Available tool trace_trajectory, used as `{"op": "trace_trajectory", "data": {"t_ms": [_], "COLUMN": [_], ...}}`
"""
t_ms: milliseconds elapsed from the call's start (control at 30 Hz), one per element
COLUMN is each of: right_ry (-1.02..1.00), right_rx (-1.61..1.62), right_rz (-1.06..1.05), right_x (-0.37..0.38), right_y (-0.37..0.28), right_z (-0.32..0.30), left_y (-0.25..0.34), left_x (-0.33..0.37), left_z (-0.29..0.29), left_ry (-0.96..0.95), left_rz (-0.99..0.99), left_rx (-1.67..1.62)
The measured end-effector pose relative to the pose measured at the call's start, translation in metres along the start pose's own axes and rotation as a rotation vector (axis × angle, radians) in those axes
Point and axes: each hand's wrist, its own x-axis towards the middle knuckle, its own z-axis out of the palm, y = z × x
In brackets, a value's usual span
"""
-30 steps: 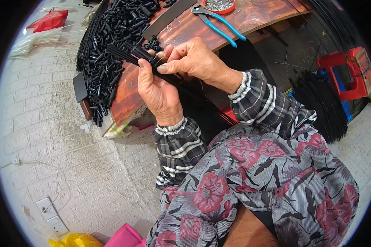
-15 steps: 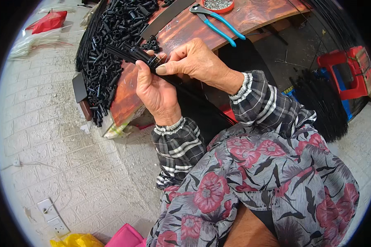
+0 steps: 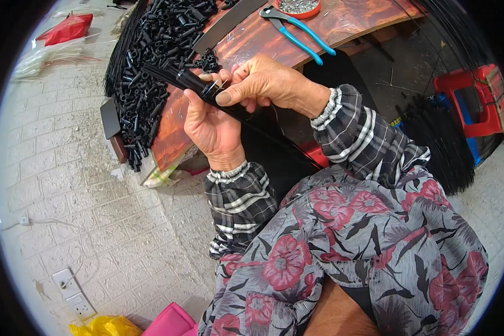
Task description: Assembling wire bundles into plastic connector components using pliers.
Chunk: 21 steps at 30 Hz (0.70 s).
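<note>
My left hand (image 3: 215,131) is closed around a bundle of thin black rods (image 3: 161,73), which lies slanting over the table edge. Black plastic sleeves or collars (image 3: 191,80) sit around the bundle above my left thumb. My right hand (image 3: 277,84) pinches at the bundle just beside that thumb. A thin, shiny, pin-like piece shows near its fingertips, too small to identify. Long black strands trail from under my hands toward my lap. Beyond the hands lies a big heap of short black plastic tubes (image 3: 145,67), with a small cluster of tubes (image 3: 208,60) next to it.
On the reddish wooden table (image 3: 176,126) lie blue-handled pliers (image 3: 308,42), a flat grey strip (image 3: 229,25) and a red dish (image 3: 304,15) of small silver pieces. At right are a red stool (image 3: 468,129) and black bristles (image 3: 439,148). A red bag (image 3: 69,29) lies far left.
My right hand has shifted slightly right, and its fingers have moved a little at the bundle. My left hand keeps its hold, almost unmoved.
</note>
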Motion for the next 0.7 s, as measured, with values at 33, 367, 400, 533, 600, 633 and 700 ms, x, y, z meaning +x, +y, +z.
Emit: {"op": "trace_trajectory", "data": {"t_ms": [33, 367, 400, 533, 600, 633, 700], "right_ry": [-0.014, -0.036, -0.039, -0.030, -0.076, -0.117, -0.142], "right_rx": [0.026, 0.002, 0.002, -0.016, 0.001, -0.005, -0.019], "right_rz": [-0.004, -0.076, -0.076, -0.071, -0.069, -0.049, -0.027], "right_x": [0.002, 0.003, 0.003, -0.006, -0.001, 0.001, 0.002], "right_y": [0.002, -0.008, -0.009, -0.017, -0.013, -0.013, -0.012], "right_z": [-0.005, 0.004, 0.005, 0.000, 0.004, 0.006, 0.004], "left_y": [-0.002, 0.007, 0.008, 0.008, 0.012, 0.014, 0.009], "left_x": [0.001, -0.006, -0.006, -0.004, -0.006, -0.007, -0.008], "left_z": [0.001, 0.000, 0.003, 0.004, -0.004, -0.007, 0.000], "left_ry": [-0.031, 0.192, 0.179, 0.062, -0.031, -0.133, -0.106], "left_rz": [-0.007, 0.030, 0.050, -0.054, -0.052, -0.060, -0.034], "left_rx": [0.007, 0.002, 0.034, -0.025, -0.063, -0.109, -0.078]}}
